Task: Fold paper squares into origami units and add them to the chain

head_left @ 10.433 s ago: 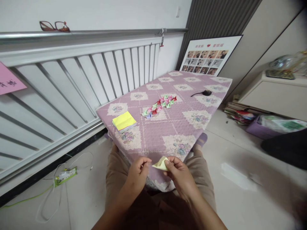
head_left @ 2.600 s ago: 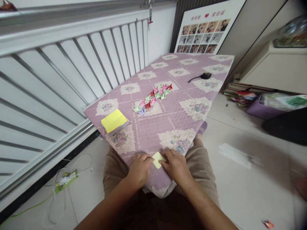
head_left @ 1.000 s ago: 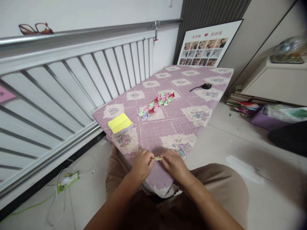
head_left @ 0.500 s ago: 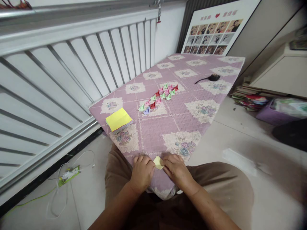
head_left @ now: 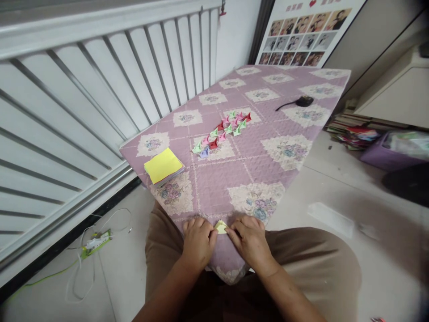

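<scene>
A small folded piece of yellow paper (head_left: 220, 227) lies at the near corner of the table, between my two hands. My left hand (head_left: 199, 239) grips its left edge with thumb and curled fingers. At its right edge, my right hand (head_left: 248, 239) pinches the paper with thumb and forefinger. The paper has a pointed top and a straight lower edge. Beyond my left hand sits a stack of square paper (head_left: 164, 166), its top sheet bright yellow. Several small folded paper figures (head_left: 221, 132) in green, pink, red and blue stand in slanting rows mid-table.
The table wears a purple floral cloth (head_left: 221, 179). A black object with a short cord (head_left: 304, 101) lies toward the far right. A white radiator (head_left: 110, 89) runs along the left side. On the floor at left is a power strip (head_left: 96, 243) with cables.
The yellow paper has gone from a diamond-like shape to a lower, triangular one with a straight near edge. Both hands stay on it. The camera view has shifted slightly.
</scene>
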A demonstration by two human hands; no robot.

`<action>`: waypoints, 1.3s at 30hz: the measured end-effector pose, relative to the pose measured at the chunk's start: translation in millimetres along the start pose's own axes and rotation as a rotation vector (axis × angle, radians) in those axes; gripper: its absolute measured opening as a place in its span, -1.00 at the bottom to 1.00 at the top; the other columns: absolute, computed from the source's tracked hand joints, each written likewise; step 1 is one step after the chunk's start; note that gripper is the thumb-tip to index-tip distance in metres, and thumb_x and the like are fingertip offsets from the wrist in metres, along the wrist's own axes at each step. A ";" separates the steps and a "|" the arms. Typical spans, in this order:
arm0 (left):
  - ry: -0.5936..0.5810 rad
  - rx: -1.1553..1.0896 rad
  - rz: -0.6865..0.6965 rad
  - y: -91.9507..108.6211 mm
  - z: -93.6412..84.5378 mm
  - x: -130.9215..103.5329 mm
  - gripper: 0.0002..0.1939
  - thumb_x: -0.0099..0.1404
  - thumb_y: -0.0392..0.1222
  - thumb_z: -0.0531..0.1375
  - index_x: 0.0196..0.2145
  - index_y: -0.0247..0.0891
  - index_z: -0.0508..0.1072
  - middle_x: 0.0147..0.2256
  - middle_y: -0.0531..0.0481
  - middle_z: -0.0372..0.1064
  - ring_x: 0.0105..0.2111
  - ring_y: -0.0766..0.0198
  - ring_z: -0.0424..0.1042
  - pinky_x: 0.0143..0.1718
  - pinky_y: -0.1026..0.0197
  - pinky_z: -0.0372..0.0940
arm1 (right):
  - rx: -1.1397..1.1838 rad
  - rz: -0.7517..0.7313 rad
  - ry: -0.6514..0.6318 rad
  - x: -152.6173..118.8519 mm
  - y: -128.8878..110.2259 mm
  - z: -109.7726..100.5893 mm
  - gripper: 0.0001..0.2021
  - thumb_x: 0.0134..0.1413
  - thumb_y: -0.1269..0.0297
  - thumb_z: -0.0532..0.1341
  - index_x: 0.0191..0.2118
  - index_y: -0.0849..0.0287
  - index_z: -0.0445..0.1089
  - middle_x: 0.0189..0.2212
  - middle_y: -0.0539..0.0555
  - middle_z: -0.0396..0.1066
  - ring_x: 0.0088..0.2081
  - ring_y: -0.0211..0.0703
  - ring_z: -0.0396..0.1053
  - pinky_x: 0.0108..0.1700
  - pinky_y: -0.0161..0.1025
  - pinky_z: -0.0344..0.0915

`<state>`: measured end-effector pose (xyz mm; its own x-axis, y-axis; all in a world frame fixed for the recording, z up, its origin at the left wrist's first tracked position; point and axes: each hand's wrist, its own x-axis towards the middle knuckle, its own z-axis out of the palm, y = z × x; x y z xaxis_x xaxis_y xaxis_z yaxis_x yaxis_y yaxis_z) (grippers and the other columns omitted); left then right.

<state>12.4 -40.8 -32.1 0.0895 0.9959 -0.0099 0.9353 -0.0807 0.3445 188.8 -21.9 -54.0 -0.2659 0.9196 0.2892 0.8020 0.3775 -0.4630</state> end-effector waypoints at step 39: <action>-0.053 0.092 0.392 -26.7 -4.5 5.6 -0.60 0.29 -0.21 0.15 0.07 0.08 0.34 -0.02 0.00 0.32 -0.05 0.11 0.20 0.04 -0.04 -0.04 | 0.029 -0.134 -0.007 -11.2 -7.4 6.9 -0.80 0.19 0.34 0.14 -0.11 0.10 0.44 -0.26 0.10 0.44 -0.21 -0.09 0.33 -0.16 -0.15 0.17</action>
<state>-13.7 -32.9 -37.1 0.4607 0.8857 0.0563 0.8533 -0.4595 0.2462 182.2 -34.2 -59.6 -0.3738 0.8613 0.3441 0.7432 0.5001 -0.4444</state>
